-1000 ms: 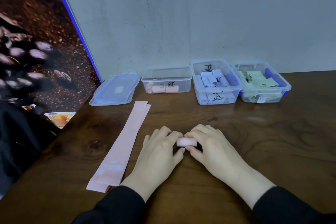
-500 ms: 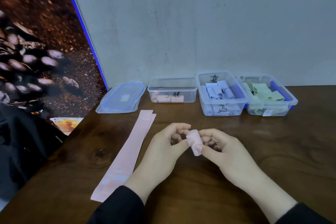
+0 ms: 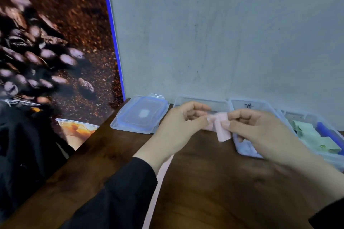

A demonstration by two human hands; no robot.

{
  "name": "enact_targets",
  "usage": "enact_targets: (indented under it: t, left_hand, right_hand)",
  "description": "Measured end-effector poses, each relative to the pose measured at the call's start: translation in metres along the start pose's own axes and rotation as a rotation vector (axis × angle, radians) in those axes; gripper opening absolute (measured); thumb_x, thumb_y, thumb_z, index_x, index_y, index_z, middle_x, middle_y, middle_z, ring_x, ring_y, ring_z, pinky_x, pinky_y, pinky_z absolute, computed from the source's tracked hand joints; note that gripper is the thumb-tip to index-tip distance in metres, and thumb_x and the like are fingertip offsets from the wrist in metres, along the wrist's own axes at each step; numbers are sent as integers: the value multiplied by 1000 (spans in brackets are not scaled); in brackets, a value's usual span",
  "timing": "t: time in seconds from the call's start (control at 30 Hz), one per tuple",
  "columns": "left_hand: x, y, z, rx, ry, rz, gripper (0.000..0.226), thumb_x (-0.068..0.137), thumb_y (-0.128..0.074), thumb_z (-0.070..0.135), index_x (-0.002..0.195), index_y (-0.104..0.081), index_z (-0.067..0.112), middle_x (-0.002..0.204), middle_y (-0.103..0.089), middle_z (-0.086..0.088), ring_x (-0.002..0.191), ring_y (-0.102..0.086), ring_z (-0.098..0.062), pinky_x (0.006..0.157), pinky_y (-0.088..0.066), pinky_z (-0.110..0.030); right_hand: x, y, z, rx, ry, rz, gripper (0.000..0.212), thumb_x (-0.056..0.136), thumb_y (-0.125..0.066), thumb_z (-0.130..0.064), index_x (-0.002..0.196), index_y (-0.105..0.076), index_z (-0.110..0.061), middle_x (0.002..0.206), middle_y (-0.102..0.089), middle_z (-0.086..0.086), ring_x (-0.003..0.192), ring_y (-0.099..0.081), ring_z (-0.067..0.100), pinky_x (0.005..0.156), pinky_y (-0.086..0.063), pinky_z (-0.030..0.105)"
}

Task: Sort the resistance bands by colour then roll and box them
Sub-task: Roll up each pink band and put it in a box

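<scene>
A rolled pink resistance band (image 3: 220,126) is held up off the table, in front of the clear box for pink bands (image 3: 201,101). My left hand (image 3: 178,126) pinches its left end and my right hand (image 3: 260,132) pinches its right side. A short tail of the band hangs loose below the roll. Two flat pink bands (image 3: 158,182) lie on the table under my left forearm, mostly hidden. The box with lilac rolls (image 3: 247,105) and the box with green bands (image 3: 316,135) stand to the right, partly behind my right hand.
A loose clear lid with blue rim (image 3: 140,114) lies at the back left of the dark wooden table (image 3: 223,191). A grey wall stands right behind the boxes. A leaning panel printed with coffee beans (image 3: 46,52) borders the table's left side.
Both hands lifted the pink roll from the table and carried it up and back toward the boxes. The view has tilted up and moved closer to the wall.
</scene>
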State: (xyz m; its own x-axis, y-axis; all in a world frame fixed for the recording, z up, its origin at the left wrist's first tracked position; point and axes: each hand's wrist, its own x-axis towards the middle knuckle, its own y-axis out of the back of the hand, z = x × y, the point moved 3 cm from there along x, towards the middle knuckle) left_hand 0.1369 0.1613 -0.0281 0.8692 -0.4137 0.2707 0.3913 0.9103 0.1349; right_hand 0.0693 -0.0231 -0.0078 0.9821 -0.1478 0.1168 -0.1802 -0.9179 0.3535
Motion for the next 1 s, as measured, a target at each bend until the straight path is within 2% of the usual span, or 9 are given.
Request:
enact_targets:
  t: [0.07,0.13,0.23,0.33,0.47,0.57,0.7,0.8,1.0]
  left_hand:
    - [25,23,-20,63,-15,186,7,96,-65,22,95,-71,25,91,-72,-1,82,-64,-8,80,-51,-22]
    - [44,46,-47,257,-6,352,12,99,-58,22,97,-70,27,93,-71,6,86,-62,-2,76,-44,-12]
    - [53,63,-85,540,-79,451,24,100,-54,20,120,-67,22,117,-65,8,112,-56,-9,95,-44,-20]
    - [55,61,-108,703,-129,401,33,100,-54,20,132,-62,18,133,-57,2,126,-46,-15,109,-37,-31]
    - [56,51,-114,801,-215,323,36,97,-58,18,132,-64,16,138,-57,-2,127,-41,-15,109,-30,-28]
    - [58,46,-118,890,-281,283,35,93,-61,15,128,-67,15,136,-61,-5,127,-49,-21,107,-33,-34]
    - [60,44,-122,917,-267,259,36,93,-59,15,128,-68,13,137,-61,-6,127,-53,-22,107,-35,-35]
    - [59,44,-122,873,-263,267,37,94,-61,14,130,-67,13,139,-60,-5,128,-43,-15,108,-31,-31]
    - [58,42,-121,854,-244,268,35,95,-62,16,130,-67,15,139,-59,-3,127,-39,-13,107,-30,-29]
  right_hand:
    - [30,2,-7,-64,41,36,14,91,-73,-10,82,-78,-21,81,-77,1,66,-58,7,62,-44,15]
    - [63,2,-9,-166,63,43,8,90,-74,-10,89,-77,-17,69,-74,-9,54,-53,0,50,-37,8]
    - [111,-2,-6,-361,94,-1,7,89,-77,-16,88,-75,-23,64,-70,-17,52,-54,-6,51,-37,5]
    - [159,-15,4,-565,97,-42,5,87,-78,-22,88,-74,-24,69,-71,-15,58,-56,-6,53,-38,4]
    - [208,-47,25,-826,121,-184,9,85,-78,-22,93,-73,-23,89,-70,-8,80,-61,10,62,-42,11]
    - [230,-66,48,-1009,98,-321,12,85,-78,-28,94,-71,-24,87,-63,-15,86,-61,12,69,-46,20]
    - [241,-72,66,-1057,58,-382,9,84,-77,-28,91,-70,-27,91,-67,-10,89,-65,17,79,-54,30]
    - [243,-74,68,-1041,59,-402,10,85,-76,-26,93,-70,-26,92,-67,-10,89,-65,15,82,-54,30]
    - [246,-82,74,-1031,51,-452,10,87,-73,-23,97,-71,-23,89,-65,-10,86,-63,15,74,-50,27]
